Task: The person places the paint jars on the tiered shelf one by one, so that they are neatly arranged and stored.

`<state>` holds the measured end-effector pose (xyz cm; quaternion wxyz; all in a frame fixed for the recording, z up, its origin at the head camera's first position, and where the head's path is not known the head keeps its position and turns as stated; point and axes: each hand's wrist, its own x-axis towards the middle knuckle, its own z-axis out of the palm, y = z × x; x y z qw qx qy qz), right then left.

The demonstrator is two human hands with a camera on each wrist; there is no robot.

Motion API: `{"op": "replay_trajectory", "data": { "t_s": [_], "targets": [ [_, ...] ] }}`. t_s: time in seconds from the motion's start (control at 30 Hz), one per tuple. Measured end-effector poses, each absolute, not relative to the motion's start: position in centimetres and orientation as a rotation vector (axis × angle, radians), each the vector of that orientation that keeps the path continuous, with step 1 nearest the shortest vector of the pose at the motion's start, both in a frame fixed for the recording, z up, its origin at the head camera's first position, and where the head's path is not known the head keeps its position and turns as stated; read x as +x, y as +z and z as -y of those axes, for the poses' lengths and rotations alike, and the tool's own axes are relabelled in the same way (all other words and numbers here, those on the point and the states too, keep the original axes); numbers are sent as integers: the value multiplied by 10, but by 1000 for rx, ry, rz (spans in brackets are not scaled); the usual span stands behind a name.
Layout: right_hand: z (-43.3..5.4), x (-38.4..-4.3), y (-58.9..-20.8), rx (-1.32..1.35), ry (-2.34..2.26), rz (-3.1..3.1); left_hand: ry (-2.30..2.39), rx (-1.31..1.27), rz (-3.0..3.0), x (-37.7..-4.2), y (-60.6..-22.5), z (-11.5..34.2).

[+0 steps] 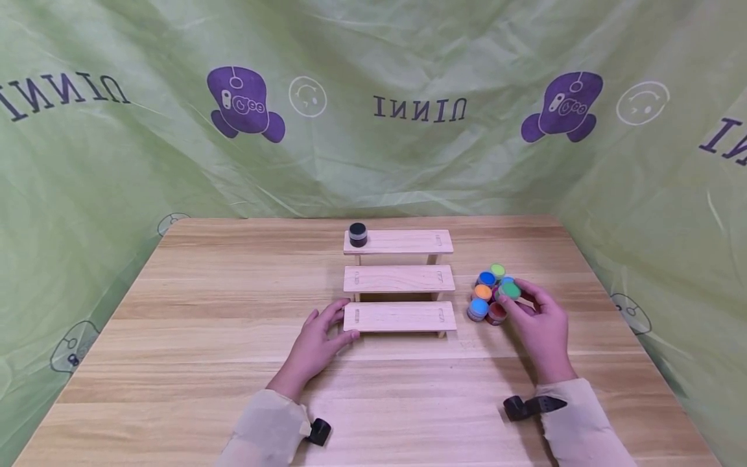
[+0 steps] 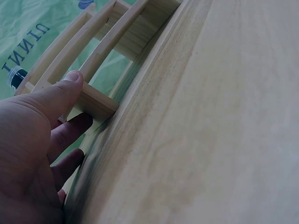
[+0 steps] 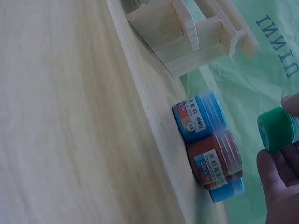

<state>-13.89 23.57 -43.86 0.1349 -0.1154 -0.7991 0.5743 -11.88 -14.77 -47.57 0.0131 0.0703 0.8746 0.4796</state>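
Green jar point(image 1: 510, 290) pinched between thumb and fingers of the right hand point(image 1: 539, 321), the grip narrow, spread only as far as the jar's width. Clock taken about the stand point(image 1: 403, 279), 12 toward the curtain point(image 1: 350, 185): green jar at 3 o'clock, raised over the cluster, clear of the table point(image 1: 204, 311). Held by its sides, presumably so it stays level and draws out without upsetting its neighbours.

Left hand point(image 1: 320, 345) at 8 o'clock, thumb on the near corner of the lowest step, fingers round that end; I take this as bracing the light stand against a slide.

Green jar's look: coloured body, see-through lid with a paler rim, short and round. Contents not readable.

Cluster, about its own centre: lime jar point(image 1: 497, 270) at 12, dark blue jar point(image 1: 486, 279) at 11, orange jar point(image 1: 482, 293) at 9, light blue jar point(image 1: 477, 310) at 7, dark red jar point(image 1: 497, 314) at 5. Another blue and a purple lid partly hidden by the green jar. Packed close, probably for easy reach from the right.

Black jar point(image 1: 358, 235) upright on the top step, 11 o'clock, at its left end.
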Motion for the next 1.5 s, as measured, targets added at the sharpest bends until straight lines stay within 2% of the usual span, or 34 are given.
{"op": "replay_trajectory", "data": {
  "t_s": [0.87, 1.5],
  "targets": [
    [-207, -151, -422, -204, 1671, 2348, 1491, 213, -2726, -118, -474, 147],
    [-185, -168, -409, -14, 1644, 2365, 1490, 203, -2719, -118, -474, 148]
  ]
}}
